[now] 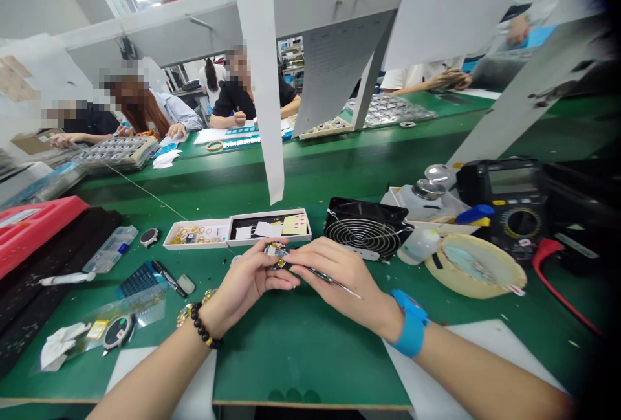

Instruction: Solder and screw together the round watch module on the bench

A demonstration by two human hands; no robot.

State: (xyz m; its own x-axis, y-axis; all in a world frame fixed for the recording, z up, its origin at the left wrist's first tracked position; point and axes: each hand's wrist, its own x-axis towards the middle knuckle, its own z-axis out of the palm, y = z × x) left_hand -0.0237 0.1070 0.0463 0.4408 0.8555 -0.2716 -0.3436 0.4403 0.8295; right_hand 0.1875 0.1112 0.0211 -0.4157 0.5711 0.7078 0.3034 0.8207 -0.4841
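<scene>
My left hand (245,284) is closed around a small round watch module (276,253), with gold and dark parts showing between the fingers. In my right hand (342,277) are thin metal tweezers (337,282), their long end sticking out across the palm side. The fingertips of both hands meet at the module, which hides how the tweezers touch it. Just beyond the hands lie two shallow white boxes; the left box (196,245) holds yellowish rings and the right box (269,248) holds paper slips.
A black fan (366,229), a round cream bowl (504,284) and a multimeter (514,203) stand to the right. On the left are a watch case (118,331), a marker pen (169,279) and a clear plastic box (110,248). Co-workers sit across the bench, behind a hanging white strip (269,116).
</scene>
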